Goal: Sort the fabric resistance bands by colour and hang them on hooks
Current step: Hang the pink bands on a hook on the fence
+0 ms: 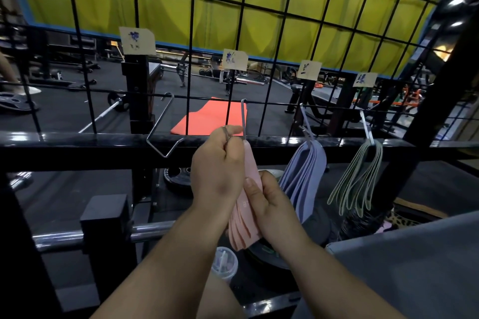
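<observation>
A bundle of several pink bands (245, 225) hangs from the second metal hook (243, 118) on the black wire grid (277, 41). My left hand (217, 166) pinches the lower end of that hook at the top of the bundle. My right hand (269, 202) grips the pink bands lower down, thumb pressed on them. To the right, several blue-grey bands (303, 176) hang on the third hook (305, 122), and several thin green bands (357, 176) on the fourth hook (366, 127). The leftmost hook (166, 127) carries nothing.
Paper labels (234, 59) are taped to the grid above each hook. A black rail (77, 147) runs under the hooks. Below are weight plates (176, 176), a clear lidded cup (224, 261) and a grey surface (414, 267) at right. An orange mat (207, 119) lies beyond.
</observation>
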Demonstrator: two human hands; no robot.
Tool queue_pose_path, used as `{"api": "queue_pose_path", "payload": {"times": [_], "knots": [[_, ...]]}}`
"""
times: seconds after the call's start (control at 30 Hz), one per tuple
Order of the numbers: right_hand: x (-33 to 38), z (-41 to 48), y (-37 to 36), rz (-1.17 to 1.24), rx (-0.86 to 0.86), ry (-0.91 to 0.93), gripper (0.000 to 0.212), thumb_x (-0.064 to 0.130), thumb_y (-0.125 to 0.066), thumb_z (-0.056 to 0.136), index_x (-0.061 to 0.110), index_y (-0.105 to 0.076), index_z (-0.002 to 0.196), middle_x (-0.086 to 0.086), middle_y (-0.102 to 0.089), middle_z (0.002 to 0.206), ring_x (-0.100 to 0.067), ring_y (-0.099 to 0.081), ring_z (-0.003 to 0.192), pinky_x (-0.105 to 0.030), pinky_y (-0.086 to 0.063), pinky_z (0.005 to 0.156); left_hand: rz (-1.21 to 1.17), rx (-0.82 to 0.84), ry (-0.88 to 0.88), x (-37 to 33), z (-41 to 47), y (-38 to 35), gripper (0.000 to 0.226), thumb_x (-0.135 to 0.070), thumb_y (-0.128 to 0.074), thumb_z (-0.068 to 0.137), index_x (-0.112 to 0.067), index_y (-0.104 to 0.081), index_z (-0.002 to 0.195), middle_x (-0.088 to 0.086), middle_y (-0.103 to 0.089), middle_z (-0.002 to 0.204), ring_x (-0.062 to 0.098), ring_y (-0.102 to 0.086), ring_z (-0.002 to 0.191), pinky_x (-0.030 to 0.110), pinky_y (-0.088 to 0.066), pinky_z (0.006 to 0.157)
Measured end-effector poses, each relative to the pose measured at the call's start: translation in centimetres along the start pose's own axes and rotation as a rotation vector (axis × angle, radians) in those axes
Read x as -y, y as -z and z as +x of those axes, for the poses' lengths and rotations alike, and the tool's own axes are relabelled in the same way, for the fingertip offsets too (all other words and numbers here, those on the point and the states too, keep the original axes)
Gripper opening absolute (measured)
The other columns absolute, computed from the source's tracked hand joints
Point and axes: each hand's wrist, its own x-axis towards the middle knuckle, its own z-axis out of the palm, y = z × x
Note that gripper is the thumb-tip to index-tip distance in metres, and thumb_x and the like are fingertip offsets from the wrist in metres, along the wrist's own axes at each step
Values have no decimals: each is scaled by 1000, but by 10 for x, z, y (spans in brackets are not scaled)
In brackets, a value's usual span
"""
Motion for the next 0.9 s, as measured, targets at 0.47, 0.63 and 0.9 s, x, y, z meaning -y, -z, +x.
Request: {"api": "queue_pose_path", "payload": {"times": [0.47, 0.63, 0.9], "knots": [[-11, -4, 2, 148, 72, -85, 31, 46, -38, 100, 25, -59, 111, 1, -69, 97, -12, -67, 92, -29, -55, 82, -24, 105, -130, 49, -53, -10, 38, -58, -34, 89, -40, -40, 122, -19, -56, 109, 3, -57, 102, 30, -49, 84], [-19, -7, -1, 189, 113, -104, 30, 39, -32, 104, 31, -57, 119, 10, -69, 106, 4, -65, 97, -12, -48, 77, -17, 67, -158, 64, -60, -16, 65, -66, -30, 91, -19, -39, 136, -7, -53, 119, 15, -54, 111, 45, -48, 92], [-28, -10, -3, 142, 113, -90, 23, 34, -32, 104, 35, -53, 112, 9, -66, 109, 8, -62, 96, -8, -46, 80, 32, 72, -189, 76, -67, -17, 54, -59, -28, 94, -22, -36, 133, -5, -52, 117, 17, -55, 105, 48, -49, 86]]}}
